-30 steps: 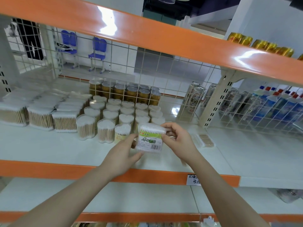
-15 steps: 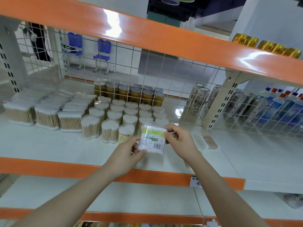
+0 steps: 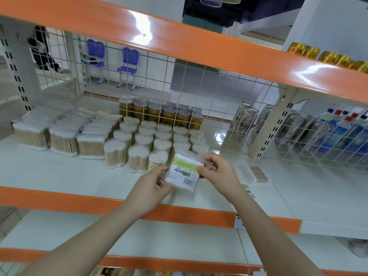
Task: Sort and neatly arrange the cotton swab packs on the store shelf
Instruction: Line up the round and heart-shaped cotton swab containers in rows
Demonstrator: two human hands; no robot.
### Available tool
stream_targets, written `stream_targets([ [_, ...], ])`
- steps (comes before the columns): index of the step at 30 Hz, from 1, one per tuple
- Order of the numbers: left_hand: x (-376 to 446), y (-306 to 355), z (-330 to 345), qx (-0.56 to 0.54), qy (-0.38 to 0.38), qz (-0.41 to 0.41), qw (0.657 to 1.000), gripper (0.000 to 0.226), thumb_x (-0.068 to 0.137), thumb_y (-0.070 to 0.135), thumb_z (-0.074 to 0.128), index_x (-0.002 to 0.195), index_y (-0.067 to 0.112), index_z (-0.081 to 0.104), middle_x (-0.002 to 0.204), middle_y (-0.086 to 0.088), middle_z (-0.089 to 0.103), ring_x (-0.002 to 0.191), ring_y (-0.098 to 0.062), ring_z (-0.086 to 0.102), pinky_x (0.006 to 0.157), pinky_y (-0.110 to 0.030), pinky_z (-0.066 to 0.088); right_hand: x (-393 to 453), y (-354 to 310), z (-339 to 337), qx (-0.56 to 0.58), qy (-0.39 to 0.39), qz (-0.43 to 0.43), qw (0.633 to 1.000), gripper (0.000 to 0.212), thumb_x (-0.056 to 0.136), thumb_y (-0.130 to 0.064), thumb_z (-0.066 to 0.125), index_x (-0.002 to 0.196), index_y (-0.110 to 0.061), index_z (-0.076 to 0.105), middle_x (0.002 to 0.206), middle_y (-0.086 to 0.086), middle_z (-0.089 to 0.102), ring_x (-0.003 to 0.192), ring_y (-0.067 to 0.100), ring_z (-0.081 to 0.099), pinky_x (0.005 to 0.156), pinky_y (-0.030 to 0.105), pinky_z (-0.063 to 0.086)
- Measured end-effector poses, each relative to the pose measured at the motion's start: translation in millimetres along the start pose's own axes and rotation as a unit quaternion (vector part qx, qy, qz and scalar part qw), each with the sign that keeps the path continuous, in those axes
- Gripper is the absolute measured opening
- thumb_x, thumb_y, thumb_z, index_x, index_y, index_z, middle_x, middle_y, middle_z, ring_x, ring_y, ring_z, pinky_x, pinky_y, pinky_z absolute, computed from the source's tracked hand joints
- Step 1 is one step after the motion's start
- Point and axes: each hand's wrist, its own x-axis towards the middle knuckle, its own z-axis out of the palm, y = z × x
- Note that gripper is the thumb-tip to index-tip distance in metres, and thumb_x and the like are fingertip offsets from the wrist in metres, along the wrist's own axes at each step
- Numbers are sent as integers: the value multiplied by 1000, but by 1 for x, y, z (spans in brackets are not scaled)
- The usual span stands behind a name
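A flat clear cotton swab pack (image 3: 184,172) with a green label and a barcode hangs just above the white shelf (image 3: 69,174). My left hand (image 3: 153,181) grips its lower left edge and my right hand (image 3: 216,169) pinches its upper right corner. Behind it stand rows of heart-shaped swab tubs (image 3: 157,142). Further left lie rectangular bagged swab packs (image 3: 63,134) in rows. Another flat swab pack (image 3: 255,173) lies on the shelf to the right of my right hand.
Gold cans (image 3: 159,112) stand behind the wire grid (image 3: 199,86) at the shelf's back. Silver cans (image 3: 248,120) and bottles (image 3: 338,132) fill the bay to the right past a slotted upright (image 3: 274,124). An orange shelf edge (image 3: 179,44) runs overhead.
Both hands have kept hold of the pack, which has tilted a little and sits slightly lower over the shelf. The camera has shifted, showing more of the left shelf.
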Motion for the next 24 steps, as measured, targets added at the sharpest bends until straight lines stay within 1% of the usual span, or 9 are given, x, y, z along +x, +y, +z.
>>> stream_targets([
  [2, -1, -5, -5, 23, 20, -17, 999, 36, 85, 21, 63, 118, 28, 50, 90, 10, 55, 79, -6, 54, 69, -19, 42, 0, 2, 1, -21, 1, -5, 1000, 20, 83, 1, 62, 84, -19, 57, 75, 6, 58, 74, 24, 57, 70, 28, 52],
  [4, -3, -12, -12, 61, 37, -31, 997, 37, 87, 20, 60, 123, 23, 52, 94, 9, 56, 85, -9, 55, 73, -21, 42, -1, 3, 5, -48, -2, -14, 999, 23, 81, 1, 64, 81, -21, 57, 71, 0, 54, 72, 23, 55, 73, 33, 52],
  [6, -5, -18, -19, 86, 47, -45, 994, 37, 88, 20, 57, 125, 21, 52, 96, 8, 56, 88, -10, 55, 77, -24, 42, -3, 4, 11, -78, -6, -24, 997, 25, 80, -1, 65, 79, -24, 56, 75, -1, 55, 70, 17, 53, 72, 30, 51],
  [8, -7, -23, -27, 111, 51, -57, 991, 37, 88, 21, 55, 125, 22, 51, 97, 8, 55, 91, -10, 53, 79, -25, 42, -4, 5, 19, -107, -10, -39, 993, 27, 79, -2, 66, 78, -27, 55, 78, -2, 54, 63, 4, 48, 64, 19, 47],
  [10, -9, -27, -34, 142, 57, -67, 986, 37, 89, 22, 54, 126, 23, 50, 99, 8, 54, 93, -9, 51, 79, -26, 42, -6, 7, 28, -130, -20, -55, 990, 29, 79, -3, 65, 78, -29, 54, 76, -6, 50, 61, 0, 45, 60, 11, 41],
  [17, -15, -42, -64, 206, 63, -95, 972, 37, 90, 23, 49, 127, 24, 49, 108, 7, 56, 105, -12, 52, 82, -28, 44, -8, 8, 63, -213, -31, -93, 972, 33, 79, -7, 63, 85, -37, 51, 76, -8, 45, 65, 5, 43, 63, 19, 39],
  [19, -16, -47, -73, 214, 61, -101, 970, 36, 90, 22, 49, 126, 24, 50, 109, 6, 57, 105, -13, 52, 82, -28, 44, -8, 7, 74, -224, -28, -102, 969, 27, 80, -9, 62, 92, -32, 55, 78, -9, 44, 69, 7, 45, 67, 23, 43],
  [22, -19, -54, -87, 225, 55, -106, 967, 35, 90, 22, 48, 126, 24, 50, 110, 5, 57, 105, -14, 52, 83, -29, 45, -8, 4, 87, -255, -24, -115, 960, 24, 84, -11, 59, 105, -23, 60, 82, -18, 40, 72, 1, 47, 67, 13, 40],
  [24, -20, -58, -95, 232, 54, -107, 965, 36, 90, 22, 48, 126, 24, 50, 110, 6, 57, 105, -13, 52, 82, -29, 45, -8, 3, 95, -280, -27, -126, 951, 26, 85, -13, 59, 110, -21, 61, 85, -20, 38, 67, 3, 47, 69, 17, 42],
])
